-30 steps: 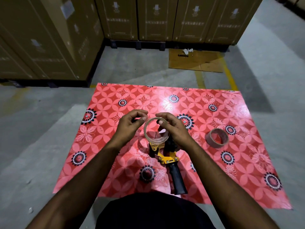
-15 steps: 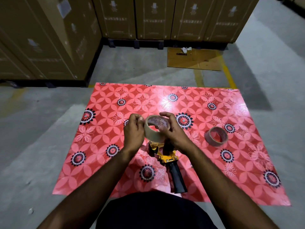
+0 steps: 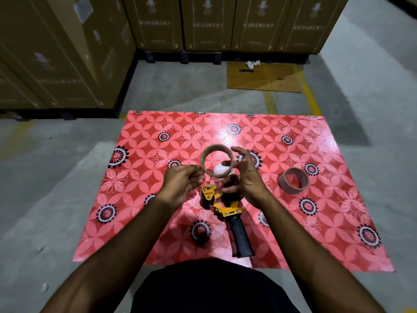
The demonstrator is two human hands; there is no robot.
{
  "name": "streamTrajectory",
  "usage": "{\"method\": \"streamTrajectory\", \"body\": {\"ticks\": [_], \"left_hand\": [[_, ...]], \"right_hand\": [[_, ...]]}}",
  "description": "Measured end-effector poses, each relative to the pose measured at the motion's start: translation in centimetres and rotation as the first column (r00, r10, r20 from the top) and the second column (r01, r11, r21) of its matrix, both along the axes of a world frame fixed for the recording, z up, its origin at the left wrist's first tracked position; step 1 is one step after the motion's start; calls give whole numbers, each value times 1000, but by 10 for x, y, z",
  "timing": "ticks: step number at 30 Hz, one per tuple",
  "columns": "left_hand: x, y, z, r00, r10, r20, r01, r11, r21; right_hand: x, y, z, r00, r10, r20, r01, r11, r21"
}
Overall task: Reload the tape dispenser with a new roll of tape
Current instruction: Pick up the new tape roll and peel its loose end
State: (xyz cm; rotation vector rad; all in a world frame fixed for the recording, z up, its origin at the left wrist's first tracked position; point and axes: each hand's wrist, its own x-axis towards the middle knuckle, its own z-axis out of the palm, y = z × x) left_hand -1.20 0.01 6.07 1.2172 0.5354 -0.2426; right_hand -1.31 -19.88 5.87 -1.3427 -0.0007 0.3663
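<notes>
A thin brown ring-shaped tape roll (image 3: 204, 159) is held up over the red floral mat (image 3: 140, 199), its hole facing me. My right hand (image 3: 246, 177) pinches its right edge between thumb and fingers. My left hand (image 3: 180, 184) hovers at the ring's lower left, fingers loosely curled, with nothing visibly in it. Just below both hands the yellow and black tape dispenser (image 3: 222, 210) lies on the mat, its black handle (image 3: 240, 238) pointing toward me. A white round part (image 3: 219, 172) shows through the ring. A second, thicker brown tape roll (image 3: 293, 180) lies on the mat to the right.
The mat lies on a grey concrete floor (image 3: 56, 177). Stacked cardboard boxes on pallets (image 3: 67, 53) stand at the left and along the back. A flat cardboard sheet (image 3: 264, 77) lies beyond the mat beside a yellow floor line (image 3: 311, 98).
The ring has risen and moved away from the dispenser, turning its hole toward me. My left hand has come off it and dropped to the lower left; my right hand keeps it.
</notes>
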Motion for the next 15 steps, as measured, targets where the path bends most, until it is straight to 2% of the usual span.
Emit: {"method": "streamTrajectory", "body": {"ticks": [4, 8, 12, 15], "left_hand": [[1, 0, -5, 993, 50, -110, -64, 989, -132], [1, 6, -7, 996, 43, -74, -51, 994, -102], [-2, 6, -3, 998, -44, -35, 42, 997, -70], [-4, 5, 0, 996, -70, -54, 67, 996, -51]], "right_hand": [[4, -3, -2, 996, 25, 87, -12, 989, -145], [5, -1, -4, 999, -27, -37, 24, 997, -80], [5, 2, -9, 997, -29, 66, 43, 972, -231], [4, 0, -11, 993, -68, 96, 92, 956, -279]]}}
